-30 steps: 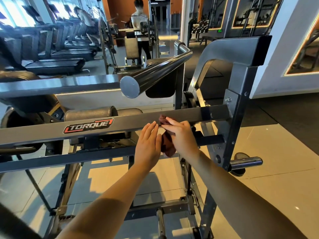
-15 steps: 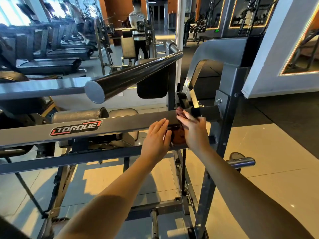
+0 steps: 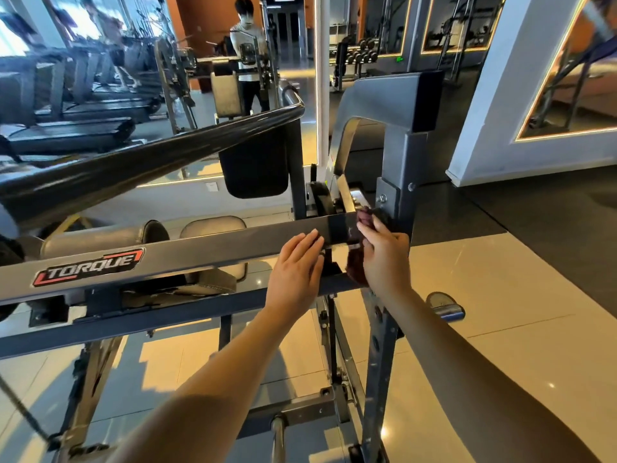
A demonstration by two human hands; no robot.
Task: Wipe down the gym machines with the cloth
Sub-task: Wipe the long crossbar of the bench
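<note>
Cloth [image 3: 364, 218], dark red, is bunched at the right end of the grey crossbeam [image 3: 200, 252], just beside the upright post [image 3: 400, 182]. Part of it shows above my fingers and part hangs below my palm.

My right hand [image 3: 384, 259] grips the cloth. The fingers curl over the beam's top edge and pin the fabric against the metal. The forearm reaches in from the lower right, nearly straight.

My left hand [image 3: 295, 269] holds nothing. Its fingers are straight and close together, laid flat on the beam's front face just left of the right hand. I cannot tell whether it touches the cloth. The forearm runs up from the lower centre.

A TORQUE label [image 3: 90, 267] sits further left on the same beam. A black round bar [image 3: 150, 162] crosses above it on a slant. Glossy tiled floor [image 3: 500, 295] lies below.
</note>
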